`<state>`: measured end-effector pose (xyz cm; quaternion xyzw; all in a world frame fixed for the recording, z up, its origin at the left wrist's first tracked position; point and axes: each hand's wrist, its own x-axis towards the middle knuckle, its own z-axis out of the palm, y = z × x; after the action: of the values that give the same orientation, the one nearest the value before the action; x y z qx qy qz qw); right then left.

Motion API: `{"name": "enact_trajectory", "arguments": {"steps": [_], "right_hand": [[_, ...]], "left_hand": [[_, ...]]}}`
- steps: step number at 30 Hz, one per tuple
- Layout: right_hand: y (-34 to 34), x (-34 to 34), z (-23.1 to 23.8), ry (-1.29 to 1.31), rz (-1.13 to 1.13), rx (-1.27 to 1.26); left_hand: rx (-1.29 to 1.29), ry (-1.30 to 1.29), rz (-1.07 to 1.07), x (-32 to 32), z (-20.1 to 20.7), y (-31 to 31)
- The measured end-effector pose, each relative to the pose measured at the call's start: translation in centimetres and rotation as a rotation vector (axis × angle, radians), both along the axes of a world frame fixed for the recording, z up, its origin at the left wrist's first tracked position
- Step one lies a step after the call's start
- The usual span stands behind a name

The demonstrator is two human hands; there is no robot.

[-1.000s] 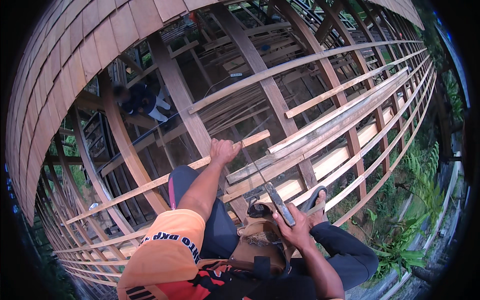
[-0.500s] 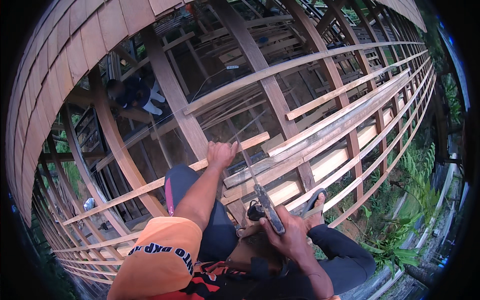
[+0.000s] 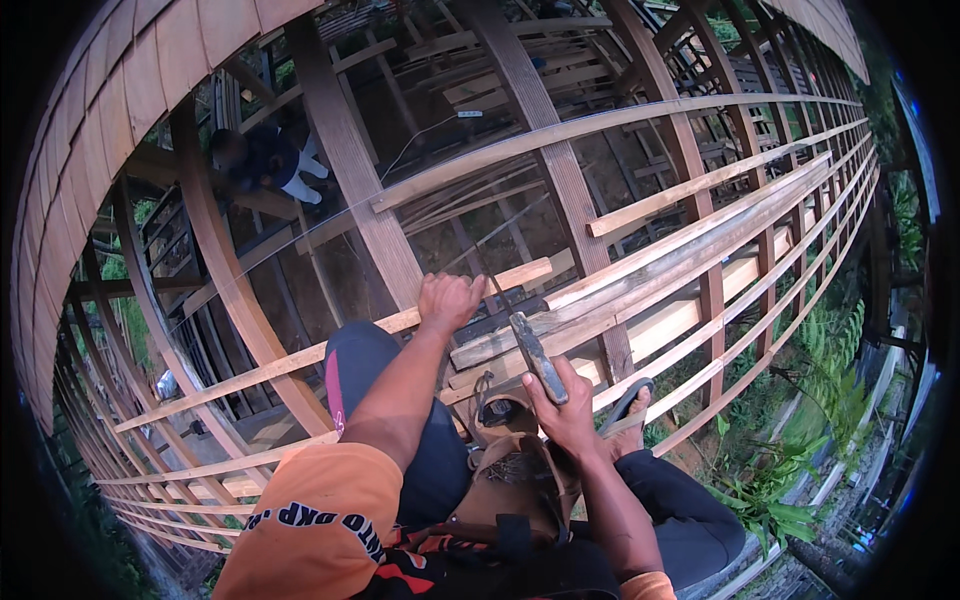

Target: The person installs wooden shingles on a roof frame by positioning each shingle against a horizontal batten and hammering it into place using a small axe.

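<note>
Batten of pale, slender wood (image 3: 275,371) beneath left hand (image 3: 452,303), curled tightly over it; right hand (image 3: 563,408), right of the batten, wraps around worn grey saw handle (image 3: 538,360).

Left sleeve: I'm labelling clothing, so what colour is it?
The left sleeve is orange with dark lettering, best seen in the head view.

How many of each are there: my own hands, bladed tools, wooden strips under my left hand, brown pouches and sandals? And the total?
Hands: 2 (left hand, right hand)
Bladed tools: 1, the bladed tool in the right hand
Wooden strips under the left hand: 1 wooden strip
Brown pouches: 1 brown pouch
Sandals: 1 sandal
Total: 6
</note>
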<state>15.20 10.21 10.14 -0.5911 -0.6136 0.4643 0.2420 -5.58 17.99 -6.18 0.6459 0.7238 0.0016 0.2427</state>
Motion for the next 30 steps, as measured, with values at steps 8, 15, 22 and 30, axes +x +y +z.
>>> {"name": "enact_trajectory", "arguments": {"steps": [8, 15, 22, 30], "right_hand": [[-0.6, -0.6, -1.0, -0.065, 0.002, 0.016], [-3.8, 1.2, 7.2, -0.1, -0.032, -0.137], [-1.1, -0.6, 3.4, -0.117, -0.037, -0.095], [-3.7, 0.1, 5.3, -0.062, -0.065, -0.077]], "left_hand": [[0.031, -0.008, 0.015, 0.1, -0.4, 0.1], [-0.022, -0.01, 0.007, -0.2, 0.3, 0.2], [0.041, -0.034, 0.013, -0.1, -0.7, -0.1], [0.033, -0.01, 0.021, -0.4, -1.3, -0.4]]}}
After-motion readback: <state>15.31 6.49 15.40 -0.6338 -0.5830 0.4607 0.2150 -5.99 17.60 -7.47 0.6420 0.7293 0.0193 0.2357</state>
